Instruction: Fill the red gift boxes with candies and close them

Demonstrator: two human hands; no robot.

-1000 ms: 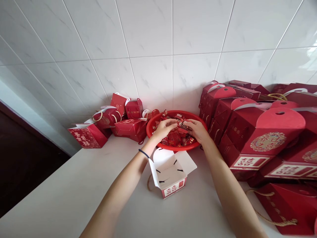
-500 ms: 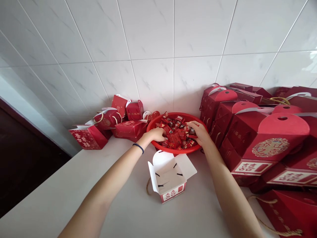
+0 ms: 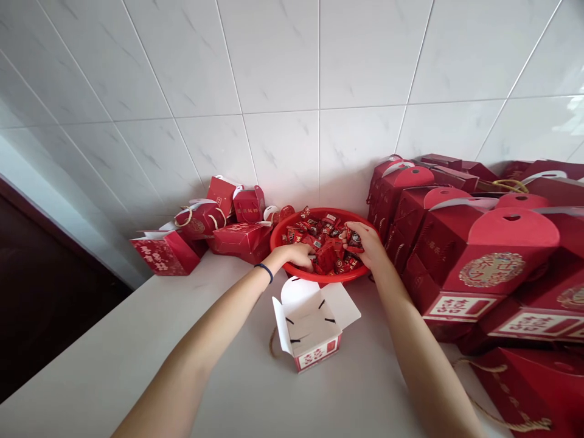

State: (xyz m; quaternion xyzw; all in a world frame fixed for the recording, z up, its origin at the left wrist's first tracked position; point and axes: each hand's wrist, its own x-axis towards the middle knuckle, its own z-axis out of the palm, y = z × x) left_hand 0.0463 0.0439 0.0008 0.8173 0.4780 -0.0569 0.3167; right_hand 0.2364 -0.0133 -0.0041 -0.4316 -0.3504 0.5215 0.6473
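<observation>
A red round basin (image 3: 279, 235) full of small red-wrapped candies (image 3: 326, 234) stands against the tiled wall. My left hand (image 3: 298, 255) reaches into its near left side, fingers curled down among the candies. Over the right side of the basin, my right hand (image 3: 367, 243) is closed on a few wrapped candies. In front of the basin an open gift box (image 3: 312, 328) stands on the white counter (image 3: 114, 359), its white flaps spread and its red front facing me.
Many closed red gift boxes (image 3: 483, 255) are stacked at the right, up to the counter's near edge. Several smaller red boxes and bags (image 3: 205, 228) lie toppled at the left against the wall. The counter's left edge drops to a dark floor.
My hands, together over the middle of the basin a second ago, have parted. The left went down into the near left side; the right drew to the right side holding candies.
</observation>
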